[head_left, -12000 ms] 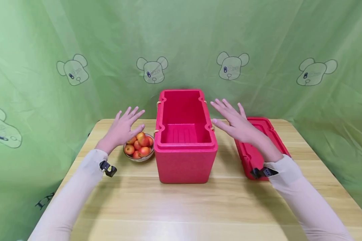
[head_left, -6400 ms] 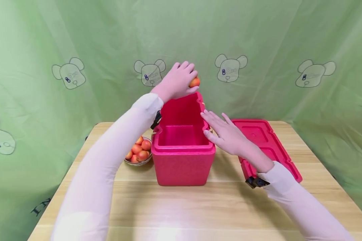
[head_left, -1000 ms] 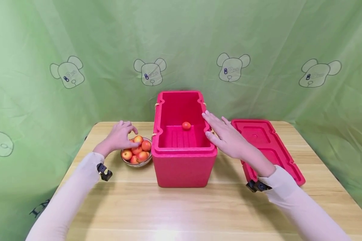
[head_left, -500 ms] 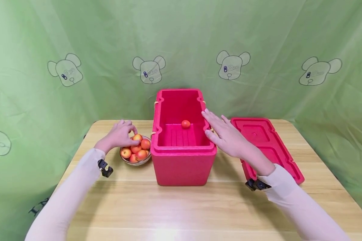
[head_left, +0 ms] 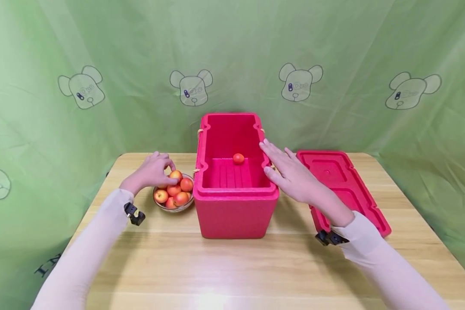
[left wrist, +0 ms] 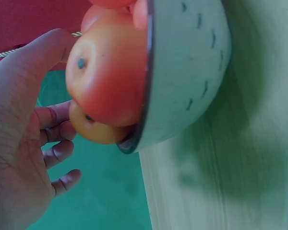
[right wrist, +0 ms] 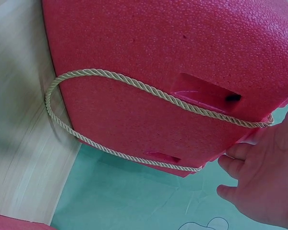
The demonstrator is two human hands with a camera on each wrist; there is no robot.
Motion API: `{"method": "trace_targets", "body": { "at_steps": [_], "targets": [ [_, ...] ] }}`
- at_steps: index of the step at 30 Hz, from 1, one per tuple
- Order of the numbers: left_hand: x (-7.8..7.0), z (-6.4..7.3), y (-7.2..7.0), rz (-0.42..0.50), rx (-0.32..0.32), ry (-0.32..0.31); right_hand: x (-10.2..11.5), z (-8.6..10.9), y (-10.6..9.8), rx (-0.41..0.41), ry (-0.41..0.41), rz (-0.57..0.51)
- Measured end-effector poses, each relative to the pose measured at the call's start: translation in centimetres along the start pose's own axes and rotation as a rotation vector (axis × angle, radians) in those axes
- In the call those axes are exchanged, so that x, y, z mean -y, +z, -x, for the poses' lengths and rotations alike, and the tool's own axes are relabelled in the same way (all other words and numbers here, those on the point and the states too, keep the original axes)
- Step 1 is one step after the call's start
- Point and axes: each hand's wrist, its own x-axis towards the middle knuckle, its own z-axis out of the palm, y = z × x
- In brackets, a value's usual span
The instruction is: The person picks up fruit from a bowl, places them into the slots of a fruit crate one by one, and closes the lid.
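Observation:
A bowl (head_left: 178, 209) heaped with red-yellow apples (head_left: 181, 198) stands left of a red foam box (head_left: 237, 217). My left hand (head_left: 149, 173) is over the bowl's far left side, thumb and index finger pinching the top apple (head_left: 175, 175). In the left wrist view the thumb passes behind a large apple (left wrist: 108, 72), with the other fingers bent below. One more apple (head_left: 238, 159) lies on the floor of the box, towards its back. My right hand (head_left: 294, 176), fingers fairly straight, rests at the box's right rim.
The red box lid (head_left: 350, 189) lies on the wooden table (head_left: 232, 271) at the right, partly beneath my right forearm. A rope handle (right wrist: 149, 88) hangs along the box's right side. Green cloth (head_left: 232, 47) hangs behind the table.
Earlier my left hand carried an apple over the box; that apple now lies inside. Since then the hand has returned to the bowl and taken the top apple. The right hand stays at the rim.

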Motion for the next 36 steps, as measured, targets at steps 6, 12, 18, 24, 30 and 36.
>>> {"method": "trace_targets", "body": {
  "at_steps": [6,12,18,24,30,36],
  "targets": [
    [0.0,-0.1,-0.6,-0.001,0.005,0.003,0.0,-0.1,-0.1,0.009,-0.009,-0.002],
    [-0.1,-0.1,-1.3,0.000,0.008,0.001,0.1,-0.2,-0.1,0.008,-0.016,-0.010],
    [-0.1,-0.1,-2.1,0.011,0.012,-0.007,0.0,-0.2,-0.1,0.009,-0.015,-0.012],
    [-0.1,0.1,-3.2,0.010,-0.010,-0.009,0.1,-0.2,-0.2,0.007,-0.014,-0.016],
    [-0.6,0.1,-4.2,-0.003,-0.011,-0.004,0.1,0.0,0.0,-0.002,-0.009,-0.028],
    [-1.8,-0.2,-5.8,-0.019,-0.062,0.010,0.0,0.1,0.0,-0.008,-0.012,-0.030]
  ]
}}
